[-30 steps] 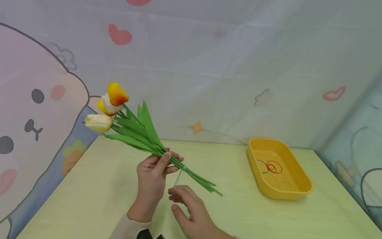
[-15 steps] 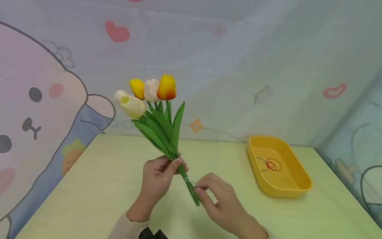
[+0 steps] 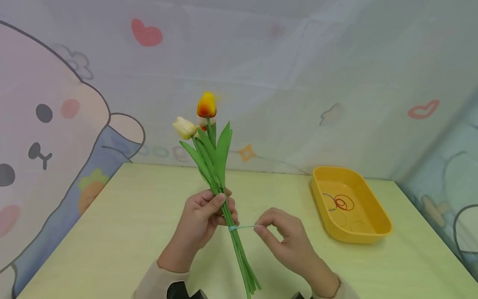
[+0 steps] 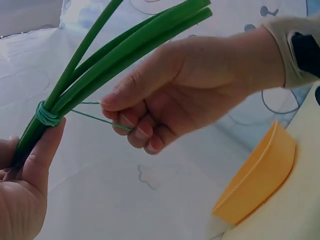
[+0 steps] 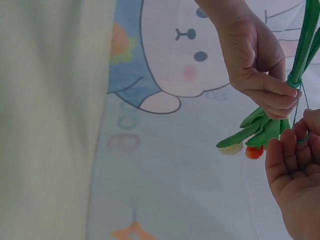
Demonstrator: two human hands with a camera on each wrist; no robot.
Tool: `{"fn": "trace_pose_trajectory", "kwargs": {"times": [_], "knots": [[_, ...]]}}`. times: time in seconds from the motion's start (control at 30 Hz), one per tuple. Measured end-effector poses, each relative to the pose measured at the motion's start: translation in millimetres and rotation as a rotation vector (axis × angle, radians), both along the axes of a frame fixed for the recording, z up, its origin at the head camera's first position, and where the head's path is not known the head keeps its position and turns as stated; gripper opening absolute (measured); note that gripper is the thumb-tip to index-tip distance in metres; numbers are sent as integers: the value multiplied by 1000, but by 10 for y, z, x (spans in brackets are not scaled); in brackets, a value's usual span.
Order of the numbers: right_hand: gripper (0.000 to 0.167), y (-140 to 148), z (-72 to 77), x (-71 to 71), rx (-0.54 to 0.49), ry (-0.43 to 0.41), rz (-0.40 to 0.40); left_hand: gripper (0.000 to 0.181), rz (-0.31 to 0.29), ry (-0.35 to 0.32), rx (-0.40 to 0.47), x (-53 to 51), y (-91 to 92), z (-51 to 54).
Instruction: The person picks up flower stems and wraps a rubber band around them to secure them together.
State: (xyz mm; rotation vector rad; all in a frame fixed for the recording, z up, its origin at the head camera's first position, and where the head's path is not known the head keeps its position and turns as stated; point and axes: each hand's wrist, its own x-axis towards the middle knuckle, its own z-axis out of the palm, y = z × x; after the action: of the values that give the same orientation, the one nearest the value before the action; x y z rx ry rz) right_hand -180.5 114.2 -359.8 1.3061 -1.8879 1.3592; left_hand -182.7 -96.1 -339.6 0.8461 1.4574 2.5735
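Observation:
My left hand [image 3: 203,216] grips a bunch of artificial tulips [image 3: 213,166] by the stems, just below the leaves. Yellow-orange and cream blooms point up and away; one pale bloom is partly hidden behind the others. A green rubber band [image 4: 47,114] is wound round the stems beside the left fingers. From it a stretched loop runs to my right hand [image 3: 284,241], which pinches the loop between thumb and fingers. In the left wrist view the two strands of the loop reach the right fingertips [image 4: 109,101]. The bare stem ends hang down toward me.
A yellow tray [image 3: 373,237] stands at the right of the pale table [image 3: 112,232]. Several loose rubber bands [image 3: 341,202], red, blue and yellow, lie in it. A printed cloth backdrop [image 3: 261,62] rises behind the table.
The tulips have swung from leaning left to nearly upright. My right hand has moved right, from loosely spread fingers to pinching the band, and has drawn the loop out taut.

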Motion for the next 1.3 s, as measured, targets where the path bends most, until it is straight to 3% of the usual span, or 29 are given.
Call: {"fn": "trace_pose_trajectory", "kwargs": {"times": [0.13,0.27,0.63,0.8,0.9,1.07,1.2,1.3], "knots": [[17,-18,-33,35,-3,-81,27,14,-46,-62,90,-10,-48,5],[21,-5,-51,78,17,-120,6,16,-44,-128,165,-33,-111,6],[17,10,-58,250,46,-259,1,18,30,-335,282,-95,-138,9],[22,-89,-174,230,-1,-241,15,21,109,-490,317,-63,-77,72],[25,-163,-241,223,-27,-215,-4,22,151,-543,351,-50,-45,97],[18,-280,-336,250,-23,-138,-124,18,239,-527,357,-36,0,92],[11,-378,-432,288,5,-23,-202,15,387,-483,301,-26,77,70],[11,-453,-481,338,33,55,-225,13,497,-408,274,-17,121,25]]}}
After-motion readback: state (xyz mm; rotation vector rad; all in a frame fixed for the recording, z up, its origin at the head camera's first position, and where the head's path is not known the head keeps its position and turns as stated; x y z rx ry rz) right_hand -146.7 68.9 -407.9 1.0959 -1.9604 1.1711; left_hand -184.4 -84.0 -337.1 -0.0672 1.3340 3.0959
